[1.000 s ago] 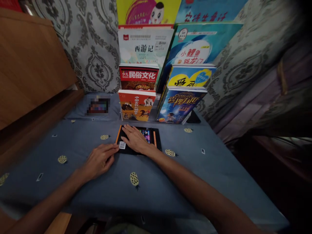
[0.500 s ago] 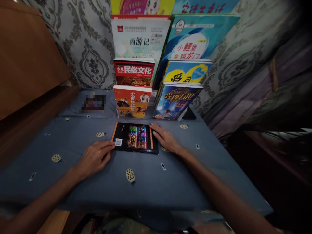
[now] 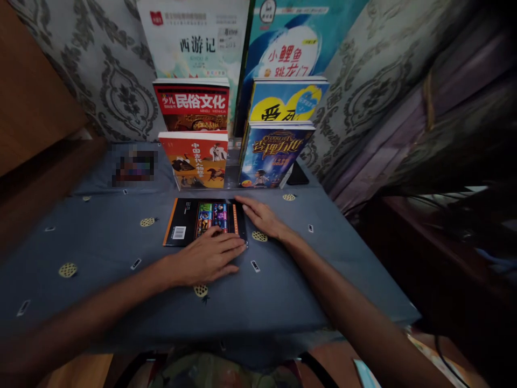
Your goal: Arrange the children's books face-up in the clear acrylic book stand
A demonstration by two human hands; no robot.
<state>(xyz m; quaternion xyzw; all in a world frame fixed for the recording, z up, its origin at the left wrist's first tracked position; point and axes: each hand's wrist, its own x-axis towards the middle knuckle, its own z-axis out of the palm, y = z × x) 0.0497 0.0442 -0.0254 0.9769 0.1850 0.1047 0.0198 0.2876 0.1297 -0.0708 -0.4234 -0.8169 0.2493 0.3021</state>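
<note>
A thin dark book (image 3: 188,215) with an orange spine lies flat on the table, its barcode and grid of small pictures facing up. My left hand (image 3: 212,252) rests across the book's near right part, fingers stretched out toward its lower right corner and covering some of the pictures. At the book's upper right corner, my right hand (image 3: 260,216) touches the edge with its fingers extended. Behind the book, an orange book (image 3: 200,161) and a blue book (image 3: 274,156) stand upright in the front row of a display.
More books stand in tiers behind, among them a red book (image 3: 194,102), a yellow and blue book (image 3: 288,99) and a white book (image 3: 194,37). A dark flat object (image 3: 298,173) lies right of the display. Pineapple-patterned cloth (image 3: 133,307) covers the table. A wooden panel (image 3: 32,91) rises at left.
My left hand has moved from the book's left edge across to its near right corner. My right hand stays at the right edge. The view has shifted right and downward.
</note>
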